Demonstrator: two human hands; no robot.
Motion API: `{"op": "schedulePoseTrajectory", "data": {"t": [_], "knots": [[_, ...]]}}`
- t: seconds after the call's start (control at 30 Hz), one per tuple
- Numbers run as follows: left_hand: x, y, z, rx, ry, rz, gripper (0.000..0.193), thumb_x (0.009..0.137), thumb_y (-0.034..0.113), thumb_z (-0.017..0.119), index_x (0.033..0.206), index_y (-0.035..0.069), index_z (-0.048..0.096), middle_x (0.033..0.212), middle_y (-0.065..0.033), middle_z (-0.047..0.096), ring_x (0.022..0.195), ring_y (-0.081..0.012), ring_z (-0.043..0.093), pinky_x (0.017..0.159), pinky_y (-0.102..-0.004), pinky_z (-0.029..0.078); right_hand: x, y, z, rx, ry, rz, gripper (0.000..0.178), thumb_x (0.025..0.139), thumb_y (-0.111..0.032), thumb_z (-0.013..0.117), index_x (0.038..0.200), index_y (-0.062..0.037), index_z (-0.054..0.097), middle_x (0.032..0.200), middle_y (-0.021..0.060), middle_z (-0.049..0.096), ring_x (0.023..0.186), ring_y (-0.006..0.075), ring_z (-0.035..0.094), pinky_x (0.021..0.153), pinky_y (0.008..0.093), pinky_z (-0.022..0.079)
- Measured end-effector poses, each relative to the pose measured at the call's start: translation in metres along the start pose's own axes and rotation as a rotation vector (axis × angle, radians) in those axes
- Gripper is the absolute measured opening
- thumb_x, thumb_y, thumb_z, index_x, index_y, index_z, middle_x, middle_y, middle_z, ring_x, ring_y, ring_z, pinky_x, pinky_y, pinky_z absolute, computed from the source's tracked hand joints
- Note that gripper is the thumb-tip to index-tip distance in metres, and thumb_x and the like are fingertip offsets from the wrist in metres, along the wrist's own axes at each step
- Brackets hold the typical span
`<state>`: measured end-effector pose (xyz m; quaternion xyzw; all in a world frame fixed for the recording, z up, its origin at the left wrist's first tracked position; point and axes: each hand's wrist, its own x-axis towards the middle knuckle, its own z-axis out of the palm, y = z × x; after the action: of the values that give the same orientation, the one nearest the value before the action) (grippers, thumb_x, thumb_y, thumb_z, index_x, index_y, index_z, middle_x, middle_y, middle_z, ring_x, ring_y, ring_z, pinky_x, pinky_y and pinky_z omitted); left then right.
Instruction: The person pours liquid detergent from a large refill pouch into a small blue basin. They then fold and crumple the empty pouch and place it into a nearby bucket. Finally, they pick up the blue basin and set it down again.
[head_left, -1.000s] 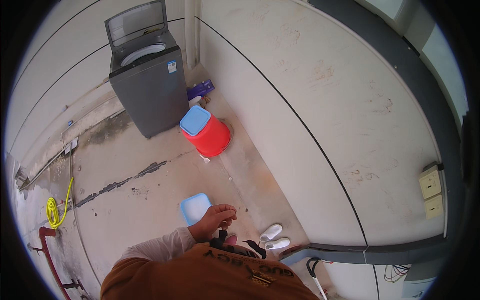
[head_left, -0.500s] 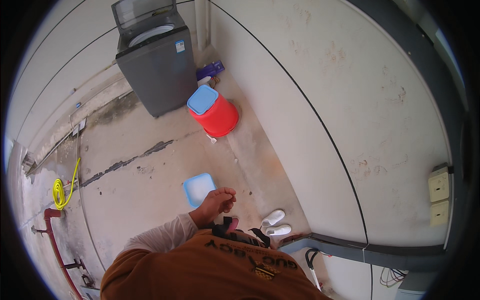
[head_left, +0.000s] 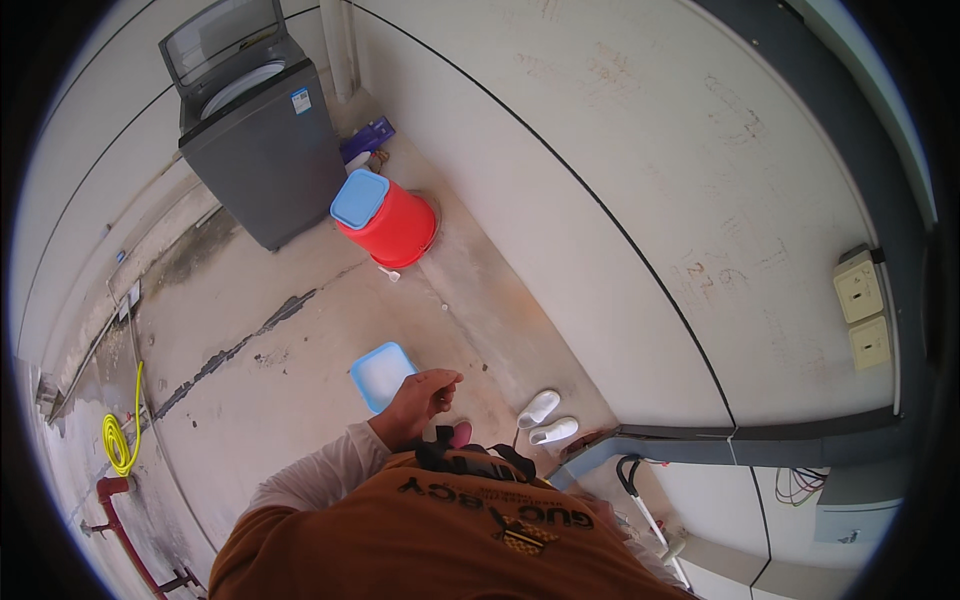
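Note:
My left hand reaches across in front of my waist with its fingers loosely curled and nothing visible in it. From above it overlaps the near right edge of a square tub with a light blue rim and a whitish inside, which sits on the floor. I cannot tell any contact between hand and tub. My right hand is out of view. Beyond the tub stands a red bucket topped by a square light blue lid or basin. A small white object lies beside the bucket.
A dark grey washing machine, lid raised, stands at the far left. White shoes sit right of my feet, near the wall. Yellow hose and red pipe line the left wall. A white pole leans at lower right.
The view has turned to the right, so the washing machine, bucket and tub sit further left in the picture. My left hand keeps nearly the same pose.

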<state>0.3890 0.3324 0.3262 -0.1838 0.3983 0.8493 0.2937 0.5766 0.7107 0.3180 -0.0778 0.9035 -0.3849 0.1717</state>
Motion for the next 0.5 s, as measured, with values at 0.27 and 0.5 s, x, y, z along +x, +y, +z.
{"op": "schedulePoseTrajectory", "data": {"t": [0.27, 0.5], "knots": [[0.0, 0.006, 0.045, 0.395, -0.333, -0.246, 0.044, 0.095, 0.024, 0.047, 0.129, -0.004, 0.044, 0.075, 0.0029, 0.042, 0.068, -0.0079, 0.041, 0.066, -0.0212, 0.038, 0.07, -0.101, -0.072, -0.036, 0.24, -0.16, 0.03, 0.072, 0.002, 0.065, 0.102, -0.0008, 0.063, 0.093, 0.0163, 0.065, 0.074, 0.0264, 0.065, 0.063, 0.0282, 0.051], [-0.001, 0.019, 0.065, 0.06, -0.869, -0.085, 0.071, 0.089, 0.053, 0.048, 0.133, -0.002, 0.038, 0.113, -0.004, 0.048, 0.096, -0.0156, 0.049, 0.085, -0.0328, 0.042, 0.151, -0.189, -0.04, -0.097, 0.663, -0.694, 0.044, 0.062, 0.01, 0.06, 0.105, -0.001, 0.063, 0.109, 0.0195, 0.061, 0.081, 0.0303, 0.063, 0.07, 0.0322, 0.051]]}}
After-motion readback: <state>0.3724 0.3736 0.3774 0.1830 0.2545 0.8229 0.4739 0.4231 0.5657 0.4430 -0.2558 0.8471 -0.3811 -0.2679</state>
